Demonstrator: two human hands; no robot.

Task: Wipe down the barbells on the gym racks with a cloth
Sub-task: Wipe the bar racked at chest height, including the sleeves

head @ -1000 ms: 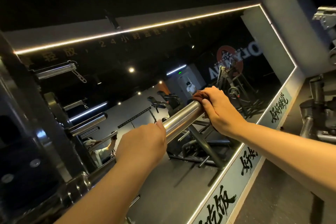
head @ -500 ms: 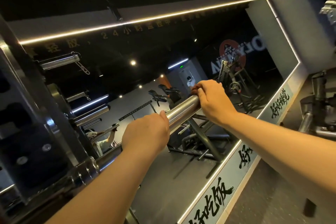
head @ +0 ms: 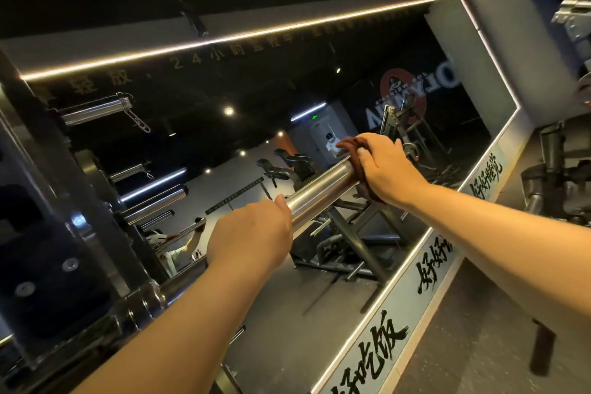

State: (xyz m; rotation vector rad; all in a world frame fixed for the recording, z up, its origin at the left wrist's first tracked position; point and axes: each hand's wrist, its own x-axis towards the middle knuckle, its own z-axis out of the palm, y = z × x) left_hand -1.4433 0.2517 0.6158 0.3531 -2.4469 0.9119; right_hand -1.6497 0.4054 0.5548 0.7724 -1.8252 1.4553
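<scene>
A shiny steel barbell sleeve (head: 319,190) runs from the dark rack (head: 80,249) at lower left up toward the centre. My left hand (head: 252,237) grips the bar near its inner end, fingers curled over it. At the sleeve's far end my right hand (head: 383,169) wraps a dark brown cloth (head: 358,166) round the metal; the cloth shows above and below my fingers. The tip of the sleeve is hidden under the cloth and hand.
A large wall mirror (head: 287,105) edged with a light strip faces me and reflects gym machines. More bar sleeves (head: 96,110) stick out of the rack at upper left. Another machine (head: 563,176) stands at the right. A white band with black lettering (head: 431,265) runs below the mirror.
My right hand with the cloth has stayed at the sleeve's end, and more cloth shows at its fingers now. The left hand keeps its hold. The view shifted slightly.
</scene>
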